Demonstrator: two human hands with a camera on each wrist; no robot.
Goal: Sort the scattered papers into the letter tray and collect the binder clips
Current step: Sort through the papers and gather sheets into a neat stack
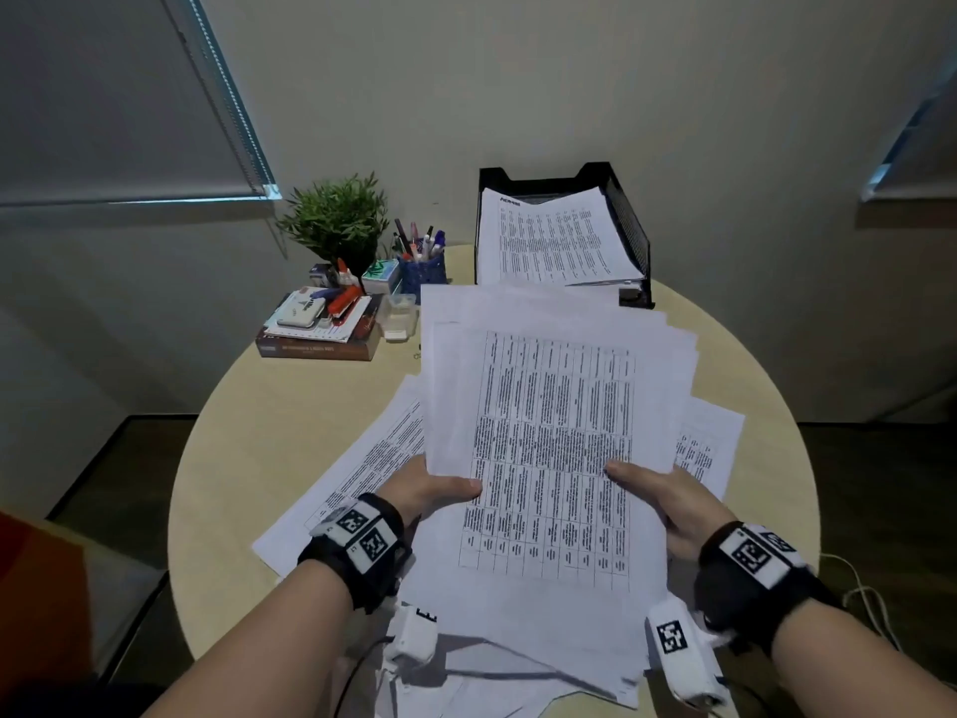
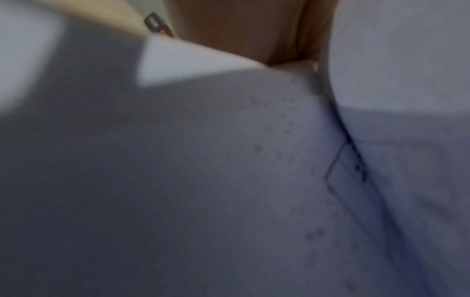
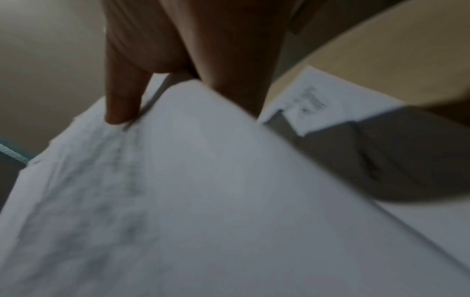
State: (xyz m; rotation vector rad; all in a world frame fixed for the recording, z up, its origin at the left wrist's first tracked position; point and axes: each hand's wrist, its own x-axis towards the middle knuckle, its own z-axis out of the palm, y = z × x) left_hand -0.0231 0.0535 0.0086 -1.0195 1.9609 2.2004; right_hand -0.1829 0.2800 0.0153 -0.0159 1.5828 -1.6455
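Note:
I hold a loose stack of printed papers (image 1: 554, 448) above the round table, tilted toward me. My left hand (image 1: 440, 492) grips its left edge, thumb on top. My right hand (image 1: 657, 497) grips the right edge, thumb lying on the top sheet. In the right wrist view the thumb (image 3: 122, 100) presses on the stack of papers (image 3: 203, 180). The left wrist view is blurred; it shows papers (image 2: 229, 160) close up. More sheets lie on the table at left (image 1: 362, 469) and right (image 1: 709, 443). The black letter tray (image 1: 629, 220) at the back holds printed sheets. No binder clip is plainly visible.
At the back left stand a potted plant (image 1: 336, 220), a blue pen cup (image 1: 422, 266), a clear small container (image 1: 399, 316) and a book with stationery on it (image 1: 321, 323). The beige table (image 1: 269, 406) ends in a curved edge; a white cable (image 1: 859, 593) hangs at right.

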